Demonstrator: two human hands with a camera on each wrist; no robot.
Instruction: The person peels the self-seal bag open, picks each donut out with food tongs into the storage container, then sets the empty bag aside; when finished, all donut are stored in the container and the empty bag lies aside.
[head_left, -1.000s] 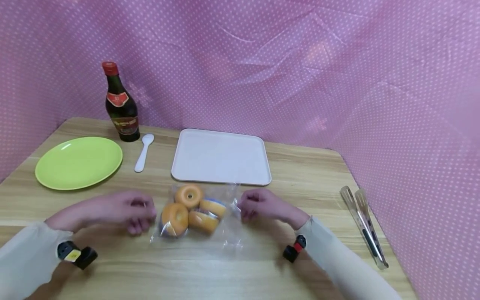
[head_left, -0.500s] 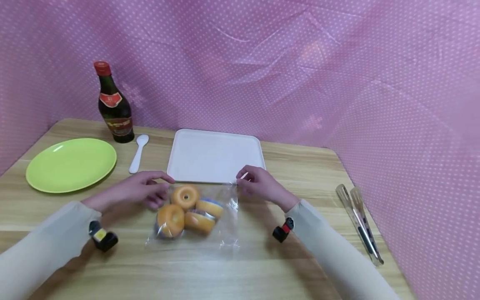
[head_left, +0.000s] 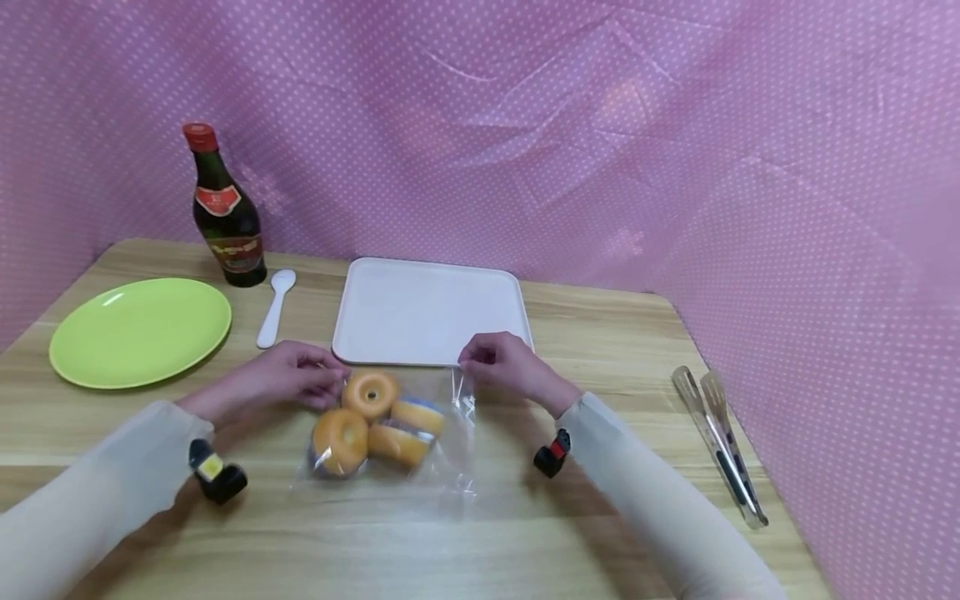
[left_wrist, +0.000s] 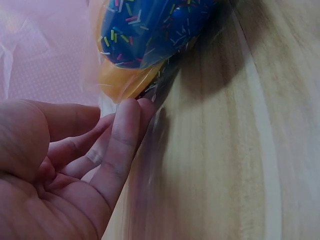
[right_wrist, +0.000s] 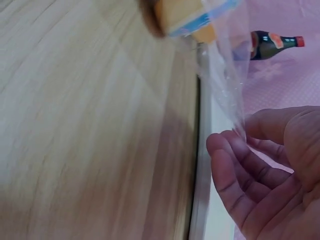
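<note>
A clear plastic bag lies in the middle of the table, with several toy-like doughnuts inside. One doughnut shows blue icing and coloured sprinkles in the left wrist view. At the bag's far right corner my right hand pinches the film between thumb and fingers; the right wrist view shows the film drawn to the fingertips. My left hand is at the far left corner beside a doughnut, its thumb and fingers pinching the bag's edge, partly hidden in the head view.
Just behind the bag lies a white tray. To the left are a green plate, a white spoon and a dark bottle with a red cap. Metal tongs lie near the table's right edge.
My left hand has moved right and away from me to the bag's far left corner. The right hand has risen to the far right corner and shifted slightly left. The bag has hardly moved.
</note>
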